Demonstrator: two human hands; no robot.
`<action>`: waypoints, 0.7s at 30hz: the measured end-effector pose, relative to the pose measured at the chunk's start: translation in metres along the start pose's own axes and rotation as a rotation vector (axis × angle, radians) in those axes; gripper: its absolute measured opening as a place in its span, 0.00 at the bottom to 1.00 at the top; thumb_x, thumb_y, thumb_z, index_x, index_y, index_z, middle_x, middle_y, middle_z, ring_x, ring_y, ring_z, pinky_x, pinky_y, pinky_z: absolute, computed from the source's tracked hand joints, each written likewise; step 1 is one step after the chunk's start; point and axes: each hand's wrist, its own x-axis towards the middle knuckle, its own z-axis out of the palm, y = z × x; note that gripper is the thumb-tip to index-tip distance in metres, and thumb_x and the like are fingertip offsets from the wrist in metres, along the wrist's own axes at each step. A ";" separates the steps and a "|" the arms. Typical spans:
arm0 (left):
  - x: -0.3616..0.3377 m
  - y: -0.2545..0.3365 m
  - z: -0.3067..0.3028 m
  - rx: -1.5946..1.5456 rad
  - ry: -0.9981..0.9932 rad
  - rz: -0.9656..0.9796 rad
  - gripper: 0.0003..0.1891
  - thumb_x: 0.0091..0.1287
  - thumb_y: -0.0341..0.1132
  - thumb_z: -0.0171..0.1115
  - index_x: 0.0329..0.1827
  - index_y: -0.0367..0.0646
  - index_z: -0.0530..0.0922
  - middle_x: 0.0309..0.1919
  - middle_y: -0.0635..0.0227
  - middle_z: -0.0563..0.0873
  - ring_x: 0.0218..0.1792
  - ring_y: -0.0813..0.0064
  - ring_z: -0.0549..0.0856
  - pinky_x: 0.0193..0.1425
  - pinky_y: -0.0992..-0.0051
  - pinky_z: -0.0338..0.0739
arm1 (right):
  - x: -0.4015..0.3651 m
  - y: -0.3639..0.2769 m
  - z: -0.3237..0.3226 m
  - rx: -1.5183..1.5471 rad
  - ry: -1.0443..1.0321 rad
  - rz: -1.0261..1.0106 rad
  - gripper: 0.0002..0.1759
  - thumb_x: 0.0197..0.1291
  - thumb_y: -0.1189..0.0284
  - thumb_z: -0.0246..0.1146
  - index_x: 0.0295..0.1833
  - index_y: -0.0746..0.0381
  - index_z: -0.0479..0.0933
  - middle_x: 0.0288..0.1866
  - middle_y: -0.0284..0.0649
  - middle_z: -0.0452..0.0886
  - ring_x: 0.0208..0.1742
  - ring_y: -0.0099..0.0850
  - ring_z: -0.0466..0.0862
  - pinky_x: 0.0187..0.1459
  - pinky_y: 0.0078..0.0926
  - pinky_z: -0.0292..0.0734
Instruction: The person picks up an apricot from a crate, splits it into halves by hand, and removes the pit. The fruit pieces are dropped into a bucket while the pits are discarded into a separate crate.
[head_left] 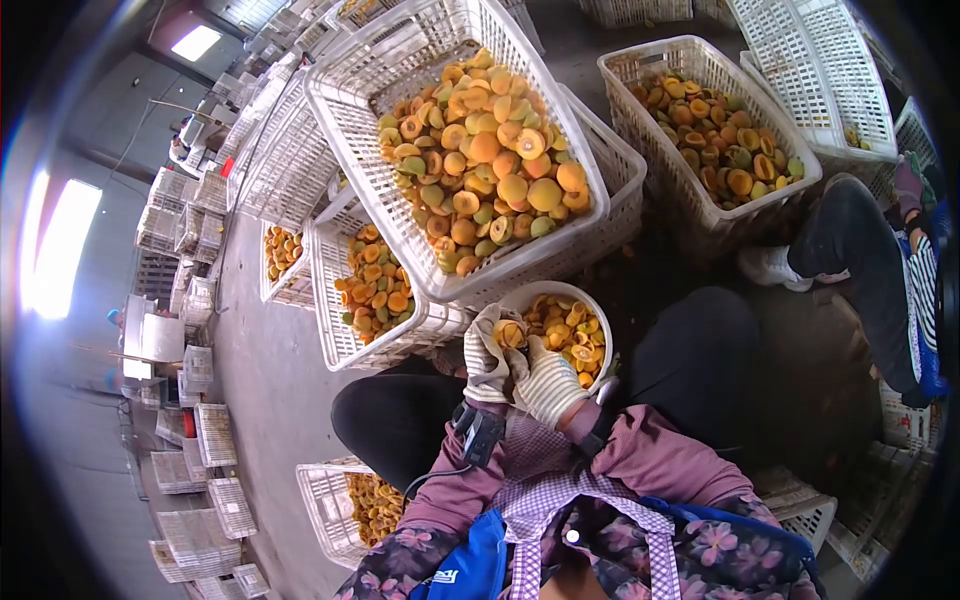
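Note:
Both my hands wear striped gloves and meet over the near left rim of a round white bucket [606, 330] holding cut orange fruit pieces [570, 328]. My left hand [487, 358] is closed around an orange fruit [509, 334]. Beside it, my right hand [548, 385] has its fingers bent in toward the same fruit; what they grip, if anything, is hidden. Just beyond the bucket, a large white crate [350, 165] is heaped with whole and halved orange and greenish fruit [485, 150].
More fruit crates stand at the left [335, 340], lower left [318, 500] and upper right [625, 95]. Another person's dark-clad leg [850, 240] and shoe [775, 268] are at the right. Stacked empty crates [820, 70] rise behind; many crates [215, 435] line the far left.

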 end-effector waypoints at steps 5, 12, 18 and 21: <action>0.005 0.000 -0.016 0.087 0.014 0.003 0.13 0.69 0.38 0.49 0.34 0.37 0.76 0.29 0.66 0.82 0.29 0.76 0.80 0.38 0.77 0.75 | -0.002 0.000 0.003 0.027 -0.057 0.006 0.23 0.65 0.56 0.46 0.49 0.66 0.67 0.30 0.61 0.78 0.37 0.56 0.80 0.38 0.49 0.74; 0.013 0.003 -0.024 0.326 -0.193 0.043 0.17 0.68 0.45 0.51 0.33 0.39 0.77 0.27 0.69 0.80 0.29 0.79 0.78 0.34 0.80 0.72 | 0.009 0.043 0.049 0.099 -0.072 -0.145 0.24 0.65 0.55 0.47 0.50 0.68 0.67 0.28 0.61 0.78 0.35 0.57 0.79 0.36 0.48 0.74; 0.008 0.017 -0.006 0.290 -0.138 -0.048 0.19 0.68 0.43 0.48 0.26 0.38 0.77 0.27 0.67 0.79 0.31 0.77 0.76 0.39 0.78 0.70 | -0.007 -0.007 -0.006 0.035 -0.126 0.059 0.24 0.65 0.57 0.48 0.54 0.67 0.68 0.34 0.61 0.79 0.40 0.58 0.78 0.40 0.47 0.73; 0.001 0.019 0.003 0.280 -0.096 0.007 0.18 0.70 0.42 0.46 0.29 0.38 0.76 0.28 0.67 0.79 0.34 0.78 0.76 0.41 0.77 0.70 | 0.002 0.014 0.018 0.044 -0.088 -0.157 0.13 0.67 0.68 0.47 0.48 0.65 0.68 0.36 0.50 0.76 0.37 0.48 0.75 0.40 0.31 0.73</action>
